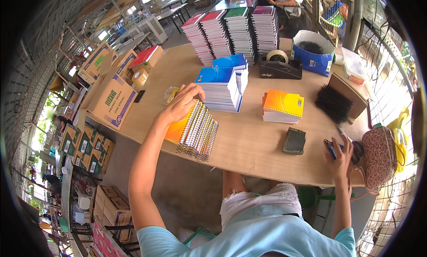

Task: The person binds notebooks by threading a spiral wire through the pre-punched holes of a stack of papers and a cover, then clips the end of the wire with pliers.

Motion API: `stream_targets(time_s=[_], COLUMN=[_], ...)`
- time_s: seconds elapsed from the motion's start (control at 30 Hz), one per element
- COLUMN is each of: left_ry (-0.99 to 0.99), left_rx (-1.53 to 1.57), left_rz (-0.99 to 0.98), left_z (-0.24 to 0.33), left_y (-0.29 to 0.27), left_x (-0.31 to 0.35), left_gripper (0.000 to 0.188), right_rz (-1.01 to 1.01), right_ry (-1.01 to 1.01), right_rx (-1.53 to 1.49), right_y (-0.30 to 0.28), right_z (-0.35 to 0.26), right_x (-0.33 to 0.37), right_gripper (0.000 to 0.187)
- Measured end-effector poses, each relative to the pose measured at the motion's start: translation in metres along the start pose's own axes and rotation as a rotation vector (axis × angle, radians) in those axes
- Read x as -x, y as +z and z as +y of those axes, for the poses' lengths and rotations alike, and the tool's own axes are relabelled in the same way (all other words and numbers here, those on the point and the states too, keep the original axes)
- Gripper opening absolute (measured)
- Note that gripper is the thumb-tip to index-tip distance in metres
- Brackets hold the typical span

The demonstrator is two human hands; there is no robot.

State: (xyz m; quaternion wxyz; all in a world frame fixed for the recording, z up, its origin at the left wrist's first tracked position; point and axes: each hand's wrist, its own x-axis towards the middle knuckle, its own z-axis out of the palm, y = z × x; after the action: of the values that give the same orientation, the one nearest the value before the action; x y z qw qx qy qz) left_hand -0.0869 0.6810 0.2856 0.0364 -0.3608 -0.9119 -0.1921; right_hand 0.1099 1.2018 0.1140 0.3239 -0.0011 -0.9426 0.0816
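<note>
A stack of orange-covered spiral notebooks (pixel 199 131) stands at the table's near left edge, its wire coils facing me. My left hand (pixel 183 101) is closed over the top of this stack, fingers bent across its far side. At the right, my right hand (pixel 340 158) is low over the table with its fingers around a small blue-handled tool (pixel 330 148), perhaps pliers; the hand partly covers it. Dark-handled scissors (pixel 357 152) lie just right of that hand. A dark block (pixel 294 141) sits to its left. Farther off is a short pile of yellow-orange notebooks (pixel 283 106).
Blue-covered notebooks (pixel 218 89) are piled at mid-table, with tall notebook stacks (pixel 240 34) behind. A tape dispenser (pixel 280 66), a blue tub (pixel 312 52) and loose black coils (pixel 334 103) line the right. A patterned pouch (pixel 379 157) and cardboard boxes (pixel 111 100) flank the table.
</note>
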Motion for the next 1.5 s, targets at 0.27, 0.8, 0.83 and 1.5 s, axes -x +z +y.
stream_targets(time_s=[0.27, 0.8, 0.83, 1.5], left_ry=[0.095, -0.386, -0.386, -0.211], left_rx=[-0.358, 1.059, 1.019, 0.886], left_rz=[0.431, -0.144, -0.197, -0.073], left_z=[0.091, -0.004, -0.009, 0.217], left_y=[-0.01, 0.231, 0.232, 0.234], left_x=[-0.015, -0.16, -0.153, -0.067], left_gripper=[0.023, 0.106, 0.108, 0.052], right_rz=[-0.284, -0.332, -0.258, -0.883], right_ry=[-0.098, 1.008, 1.051, -0.226], right_rx=[-0.476, -1.864, -1.849, -1.066], right_y=[0.04, 0.079, 0.097, 0.152], right_z=[-0.075, -0.165, -0.163, -0.031], right_x=[-0.013, -0.044, -0.06, -0.239], right_gripper=[0.049, 0.077, 0.082, 0.036])
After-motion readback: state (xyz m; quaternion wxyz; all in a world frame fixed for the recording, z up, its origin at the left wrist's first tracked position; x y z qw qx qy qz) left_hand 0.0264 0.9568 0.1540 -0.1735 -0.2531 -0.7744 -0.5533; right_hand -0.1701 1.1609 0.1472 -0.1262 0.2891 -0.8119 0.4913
